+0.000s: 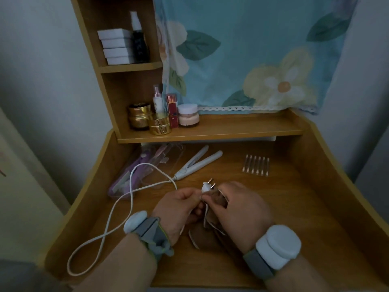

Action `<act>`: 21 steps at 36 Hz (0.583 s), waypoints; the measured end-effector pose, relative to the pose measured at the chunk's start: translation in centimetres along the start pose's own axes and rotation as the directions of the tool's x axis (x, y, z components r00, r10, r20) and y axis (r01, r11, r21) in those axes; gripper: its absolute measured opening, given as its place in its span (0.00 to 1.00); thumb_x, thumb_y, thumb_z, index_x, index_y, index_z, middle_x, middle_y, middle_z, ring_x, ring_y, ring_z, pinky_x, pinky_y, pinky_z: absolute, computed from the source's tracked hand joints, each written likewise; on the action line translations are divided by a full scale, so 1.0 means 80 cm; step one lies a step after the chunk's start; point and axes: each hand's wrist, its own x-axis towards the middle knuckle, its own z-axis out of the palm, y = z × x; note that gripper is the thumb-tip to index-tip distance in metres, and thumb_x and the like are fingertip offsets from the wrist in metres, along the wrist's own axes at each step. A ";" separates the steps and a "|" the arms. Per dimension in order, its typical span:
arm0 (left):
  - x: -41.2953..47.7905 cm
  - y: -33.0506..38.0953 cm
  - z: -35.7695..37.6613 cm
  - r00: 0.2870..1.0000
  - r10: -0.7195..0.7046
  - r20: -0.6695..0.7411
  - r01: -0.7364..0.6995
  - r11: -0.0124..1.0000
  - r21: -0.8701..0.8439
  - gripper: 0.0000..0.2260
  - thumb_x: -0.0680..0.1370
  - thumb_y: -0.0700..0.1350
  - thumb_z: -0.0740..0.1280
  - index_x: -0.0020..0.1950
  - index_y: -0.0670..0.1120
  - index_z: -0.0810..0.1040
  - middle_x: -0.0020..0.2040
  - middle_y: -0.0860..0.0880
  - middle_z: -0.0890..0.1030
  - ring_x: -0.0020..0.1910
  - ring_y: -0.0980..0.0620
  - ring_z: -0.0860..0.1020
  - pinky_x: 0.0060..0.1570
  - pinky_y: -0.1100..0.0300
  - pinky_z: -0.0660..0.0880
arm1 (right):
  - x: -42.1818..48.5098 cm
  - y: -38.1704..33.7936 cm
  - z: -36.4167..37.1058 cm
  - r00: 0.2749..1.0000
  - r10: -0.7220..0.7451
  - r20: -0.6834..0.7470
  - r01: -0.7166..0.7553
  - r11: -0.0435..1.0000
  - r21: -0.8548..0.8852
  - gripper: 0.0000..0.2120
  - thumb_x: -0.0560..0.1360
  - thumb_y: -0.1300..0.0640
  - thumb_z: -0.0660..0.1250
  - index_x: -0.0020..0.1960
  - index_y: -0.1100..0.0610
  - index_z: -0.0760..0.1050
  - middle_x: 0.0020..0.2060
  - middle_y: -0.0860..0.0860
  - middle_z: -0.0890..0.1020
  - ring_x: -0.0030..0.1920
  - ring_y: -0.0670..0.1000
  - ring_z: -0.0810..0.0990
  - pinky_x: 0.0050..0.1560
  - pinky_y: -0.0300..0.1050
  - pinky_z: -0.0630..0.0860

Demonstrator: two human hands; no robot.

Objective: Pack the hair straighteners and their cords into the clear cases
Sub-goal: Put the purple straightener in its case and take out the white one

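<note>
1. A home dressing corner, this: a small wooden worktop (273, 207) with built-in shelf (210, 131) tucked between plain walls.
2. Cosmetic jars (160, 125) and bottles (157, 100) crowd the shelf.
3. A floral curtain (252, 55) hangs behind.
4. Cotton swabs (256, 165) and a white hair straightener (195, 163) lie out.

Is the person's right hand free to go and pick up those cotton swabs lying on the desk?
Probably not right away. The path to the cotton swabs looks open, with bare desk between, but the right hand is busy pinching a brown cloth by the white plug, which the left hand also holds.
</note>
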 end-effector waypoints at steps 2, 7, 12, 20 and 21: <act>0.001 0.000 0.001 0.999 -0.007 -0.036 0.006 0.999 -0.034 0.10 0.79 0.41 0.63 0.41 0.42 0.81 0.32 0.48 0.77 0.31 0.55 0.73 0.31 0.65 0.74 | 0.000 0.000 -0.002 1.000 0.009 0.006 -0.009 1.000 -0.007 0.11 0.76 0.36 0.57 0.43 0.43 0.67 0.40 0.42 0.69 0.39 0.42 0.69 0.40 0.36 0.71; 0.003 -0.003 0.004 0.999 0.029 -0.042 -0.023 0.990 0.141 0.08 0.77 0.42 0.66 0.42 0.48 0.84 0.41 0.43 0.84 0.42 0.45 0.82 0.46 0.52 0.79 | 0.002 -0.003 -0.006 0.971 -0.170 -0.166 0.174 0.985 0.010 0.15 0.72 0.40 0.62 0.55 0.44 0.75 0.49 0.41 0.64 0.47 0.39 0.64 0.40 0.30 0.64; 0.004 -0.004 0.006 0.998 0.017 -0.062 -0.011 0.996 0.091 0.10 0.79 0.41 0.63 0.41 0.46 0.83 0.33 0.47 0.79 0.31 0.56 0.74 0.35 0.63 0.73 | 0.006 0.004 -0.002 0.980 -0.179 -0.085 0.173 0.982 -0.078 0.20 0.73 0.47 0.67 0.65 0.44 0.72 0.58 0.49 0.67 0.58 0.49 0.65 0.46 0.39 0.70; 0.005 -0.002 0.008 0.997 -0.030 -0.077 0.022 0.995 -0.098 0.08 0.80 0.39 0.62 0.43 0.40 0.79 0.32 0.46 0.75 0.30 0.54 0.71 0.34 0.62 0.79 | -0.004 0.012 -0.002 0.977 -0.187 -0.103 0.180 0.981 -0.071 0.19 0.73 0.53 0.69 0.63 0.42 0.74 0.59 0.47 0.68 0.59 0.46 0.65 0.47 0.38 0.70; 0.006 -0.002 0.008 0.996 -0.032 -0.082 0.023 0.994 -0.108 0.08 0.80 0.39 0.62 0.43 0.40 0.79 0.32 0.46 0.75 0.30 0.54 0.71 0.35 0.61 0.80 | -0.004 0.014 -0.003 0.976 -0.185 -0.116 0.180 0.982 -0.053 0.18 0.73 0.54 0.70 0.61 0.42 0.76 0.59 0.47 0.69 0.58 0.46 0.65 0.47 0.36 0.68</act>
